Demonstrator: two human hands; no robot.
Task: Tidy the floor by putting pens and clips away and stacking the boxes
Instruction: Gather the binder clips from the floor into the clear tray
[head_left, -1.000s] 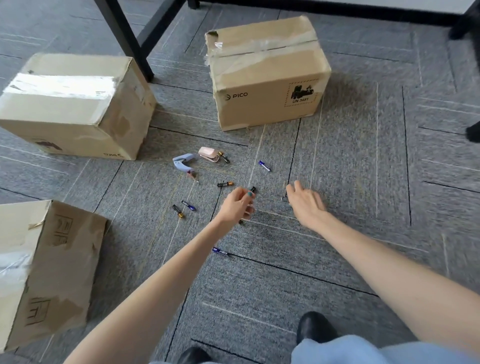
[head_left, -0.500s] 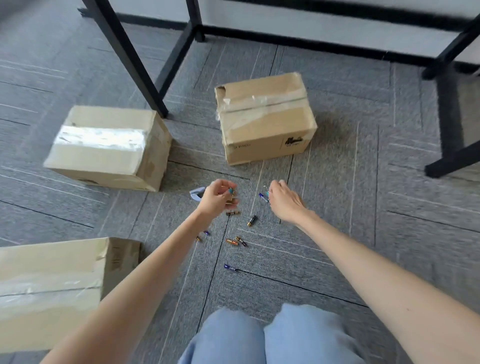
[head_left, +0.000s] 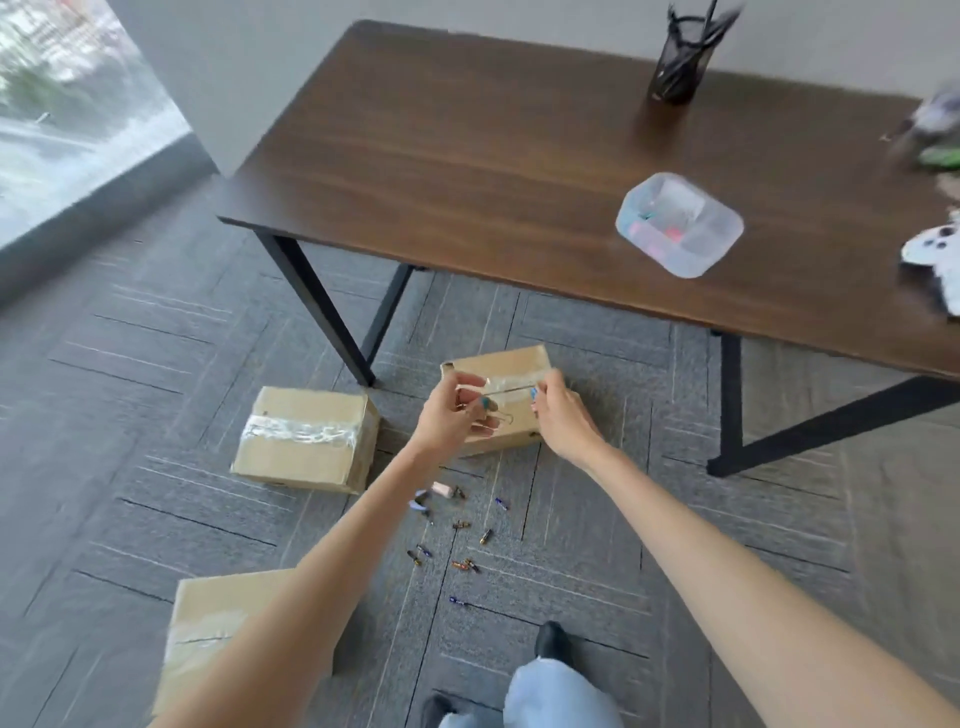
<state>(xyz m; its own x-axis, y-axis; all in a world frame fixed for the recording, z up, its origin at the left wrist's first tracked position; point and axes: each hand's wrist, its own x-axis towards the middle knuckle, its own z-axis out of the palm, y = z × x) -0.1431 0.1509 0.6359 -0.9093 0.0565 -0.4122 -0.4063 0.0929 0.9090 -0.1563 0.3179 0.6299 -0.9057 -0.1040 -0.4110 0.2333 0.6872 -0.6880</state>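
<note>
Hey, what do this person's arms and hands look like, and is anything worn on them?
Both arms are bare as far as the view reaches, with no sleeves in sight. The left hand has a teal-polished nail. No watch, bracelet or ring shows on it or on the right hand. Blur hides finer detail.
</note>
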